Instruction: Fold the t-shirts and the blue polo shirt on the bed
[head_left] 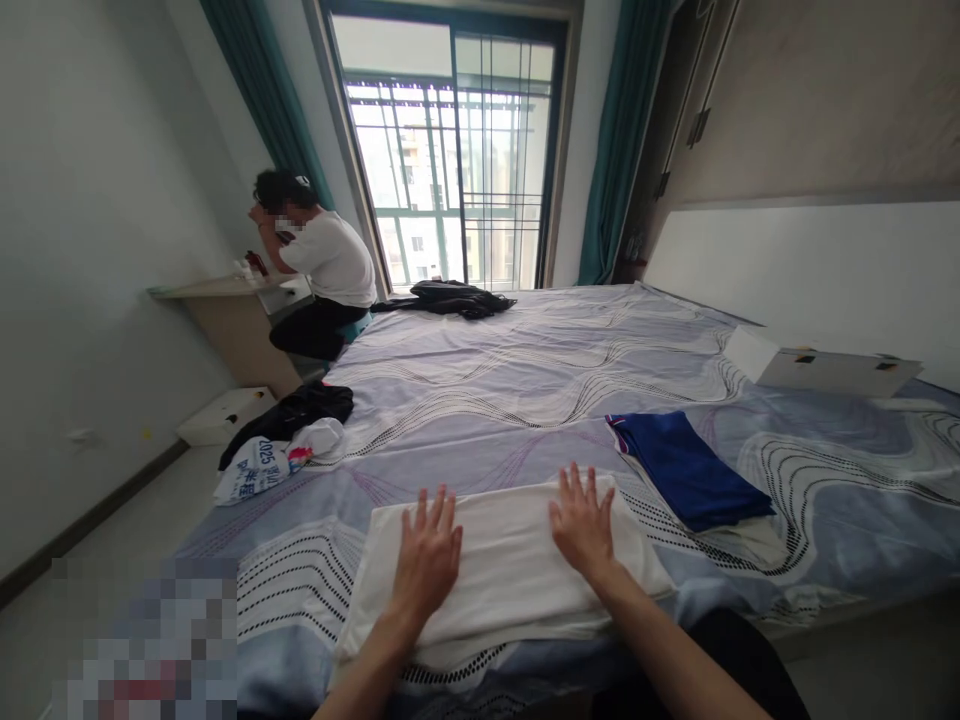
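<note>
A white folded cloth (pixel 502 570), perhaps a garment, lies flat across the near side of the bed. My left hand (pixel 429 553) rests palm down on its left part, fingers stretched out. On its right part, near the far edge, my right hand (pixel 583 522) lies flat with spread fingers. Neither hand grips the cloth. To the right is a folded blue garment (pixel 686 470) with a striped edge, on top of a pale folded cloth (pixel 757 540).
The bed (pixel 480 400) has a wavy-patterned sheet. A white box (pixel 825 362) sits by the headboard. Black clothing (pixel 457 298) lies at the far edge; a printed bag (pixel 259 470) and dark cloth are at left. A person (pixel 330 255) sits at a desk (pixel 210 290).
</note>
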